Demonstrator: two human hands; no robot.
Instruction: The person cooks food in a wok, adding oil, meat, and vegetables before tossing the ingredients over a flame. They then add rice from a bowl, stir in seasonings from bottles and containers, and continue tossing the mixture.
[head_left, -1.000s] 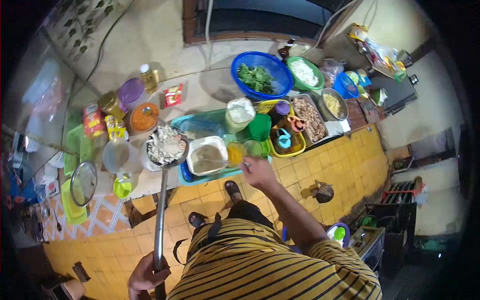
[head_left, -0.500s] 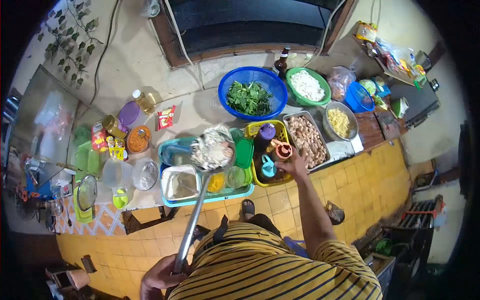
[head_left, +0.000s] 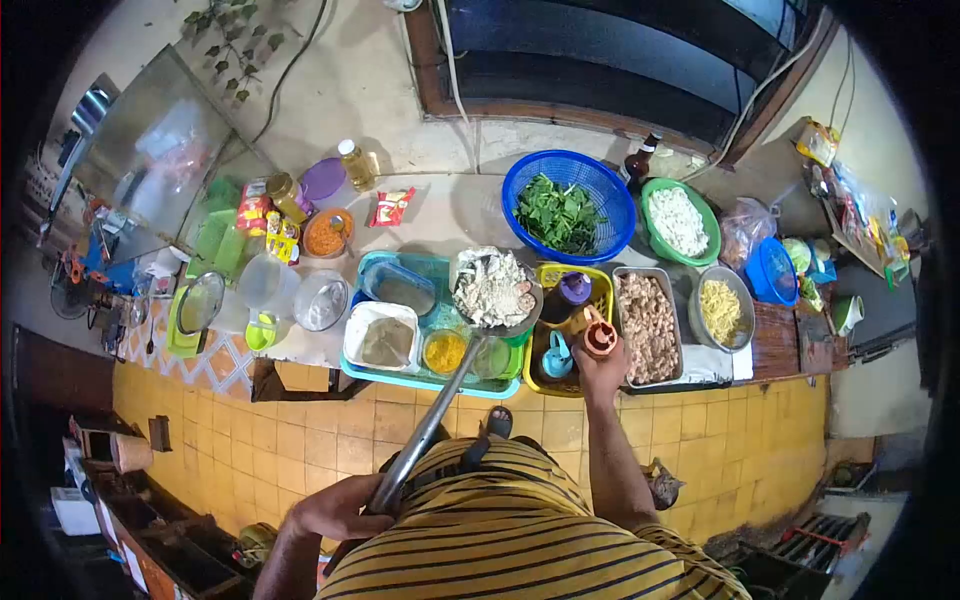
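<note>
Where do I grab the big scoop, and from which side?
Probably best near the end of its long metal handle, coming from the body side, where the left hand is. The handle points there, away from the heaped food.

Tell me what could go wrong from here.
The left hand holds the heaped long-handled pan partly over the turquoise tray; a tilt could spill food there. The right hand grips the orange-topped bottle, so moving it might knock the blue-topped bottle close beside it.

A pale counter [head_left: 440,205] carries a blue basket [head_left: 603,182] and turquoise tray [head_left: 436,312].
</note>
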